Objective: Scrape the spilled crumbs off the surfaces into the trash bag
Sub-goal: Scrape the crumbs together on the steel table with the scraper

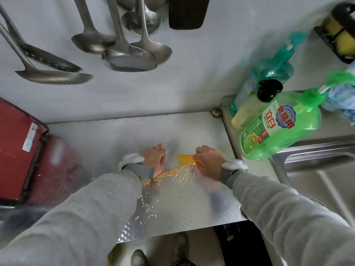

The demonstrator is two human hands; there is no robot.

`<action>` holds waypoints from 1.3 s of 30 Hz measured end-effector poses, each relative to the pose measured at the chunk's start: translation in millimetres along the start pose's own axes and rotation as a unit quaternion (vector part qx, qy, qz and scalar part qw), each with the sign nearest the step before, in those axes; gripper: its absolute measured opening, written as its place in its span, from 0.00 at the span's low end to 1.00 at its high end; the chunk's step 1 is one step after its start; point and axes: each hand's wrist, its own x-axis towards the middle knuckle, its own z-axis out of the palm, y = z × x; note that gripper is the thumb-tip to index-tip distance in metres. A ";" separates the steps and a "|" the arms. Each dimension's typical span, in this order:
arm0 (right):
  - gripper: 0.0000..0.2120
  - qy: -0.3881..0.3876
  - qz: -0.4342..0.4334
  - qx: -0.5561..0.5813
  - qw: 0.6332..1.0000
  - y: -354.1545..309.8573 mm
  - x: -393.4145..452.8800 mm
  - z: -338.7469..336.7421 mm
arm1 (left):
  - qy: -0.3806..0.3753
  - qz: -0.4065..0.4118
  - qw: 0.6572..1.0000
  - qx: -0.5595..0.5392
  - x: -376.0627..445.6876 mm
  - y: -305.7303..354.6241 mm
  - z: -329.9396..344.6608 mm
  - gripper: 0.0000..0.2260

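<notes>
While my right hand (pixel 206 162) pinches a yellow scraper (pixel 186 159) with its lower edge down on the desk (pixel 134 131), I see my left hand (pixel 156 158) resting flat on the metal just beside it, fingers straight and together, holding nothing. Crumbs (pixel 171 172) lie in a heaped line running from the scraper's edge to the heel of my left hand, roughly at the middle of the desk. Looser crumbs trail from that line toward the front edge, thinning out near my left sleeve (pixel 76 217). My right fingers cover the scraper's near end, so I cannot tell how its handle is shaped.

Along the desk's right edge a sink (pixel 317 169) begins, and a green soap bottle (pixel 278 127) leans at the desk's back right corner, with a teal bottle (pixel 269 73) and a pale yellow bottle with a black cap (pixel 247 110) just behind it. Ladles and spatulas (pixel 126 56) hang on the wall above the back edge. A red box (pixel 17 150) sits against the left edge. Beyond the front edge, something dark that may be the trash bag (pixel 240 244) shows below, though the view is too blurred to be sure.
</notes>
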 end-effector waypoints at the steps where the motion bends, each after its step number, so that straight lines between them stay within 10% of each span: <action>1: 0.04 -0.006 -0.004 0.012 1.000 -4.7 -6.4 0.5 | -0.005 -0.001 1.000 -0.001 -2.8 -0.9 0.1 0.18; 10: 0.10 0.066 0.145 0.030 0.987 -12.5 -22.8 -16.2 | -0.036 0.036 0.999 0.008 -19.7 -1.9 2.5 0.14; 15: 0.09 -0.035 0.251 -0.036 0.967 -11.4 -34.8 -22.8 | -0.036 0.054 0.998 0.015 -22.2 -7.1 7.5 0.12; 39: 0.06 -0.045 0.213 0.104 0.970 -172.1 23.8 4.1 | 0.012 0.024 1.000 -0.008 -74.2 -116.6 1.6 0.16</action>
